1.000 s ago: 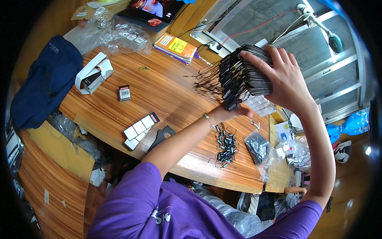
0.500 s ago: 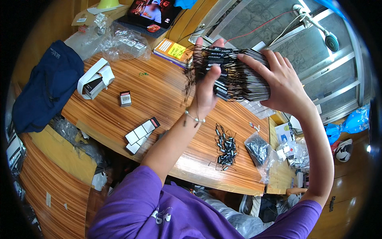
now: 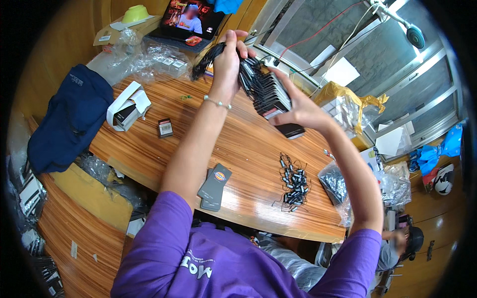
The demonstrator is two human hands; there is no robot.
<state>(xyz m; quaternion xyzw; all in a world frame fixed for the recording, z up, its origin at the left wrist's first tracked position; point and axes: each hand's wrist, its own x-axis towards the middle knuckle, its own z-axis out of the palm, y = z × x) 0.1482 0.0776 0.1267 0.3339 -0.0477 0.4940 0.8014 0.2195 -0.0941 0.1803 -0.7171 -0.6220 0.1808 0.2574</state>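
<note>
A wood-grained table [image 3: 243, 149] spreads beneath both forearms. On its far left slumps a navy bag [image 3: 69, 121], and beyond that, crumpled clear plastic [image 3: 154, 59] lies near a lit screen [image 3: 189, 22]. Held up above the table's far side is a thick bundle of dark tags [image 3: 272, 94], stacked face to face and tilted, with black cords running off its left end. The right hand [image 3: 304, 110] is clamped on the stack from the right: thumb against the near side, fingers along the far side, so the tags sit directly between them and just left of the palm. The left hand [image 3: 227, 64] is closed around the cords, left of the tags and apart from the right hand; loose cord ends [image 3: 208, 60] hang out past its left side. An opened white box [image 3: 120, 99] stands right of the bag. Near the table's right end lies a tangled pile of black corded pieces [image 3: 295, 185]. Two overlapping grey cards [image 3: 214, 181] rest at the near edge, beside the left forearm. Smaller is a dark little pack [image 3: 165, 128] left of that forearm; smallest, a beaded bracelet [image 3: 217, 103] circles the left wrist.
</note>
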